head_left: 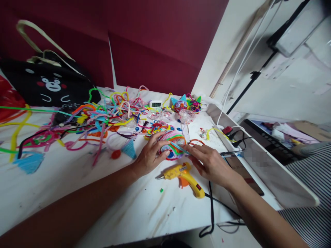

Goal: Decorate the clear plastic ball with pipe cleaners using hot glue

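Note:
My left hand [150, 155] grips the left side of a round ball [178, 138] covered in coiled, many-coloured pipe cleaners, with blue round pieces at its lower edge. At the ball's right side, the fingers of my right hand [210, 163] pinch a light blue pipe cleaner [179, 147] that runs across its front. Just below the ball, a yellow glue gun [184, 172] with an orange trigger lies on its side, nozzle pointing left. A light blue fuzzy triangle [129, 149] and an orange-red disc [115, 154] rest left of my left hand.
Tangled pipe cleaners [103, 117] spread over the table's left and back. Behind the ball are clear plastic domes [186, 116], a small digital clock [155, 104] and two decorated figures [179, 103]. A black bag [49, 82] stands back left; a black cable [212, 213] hangs over the front edge.

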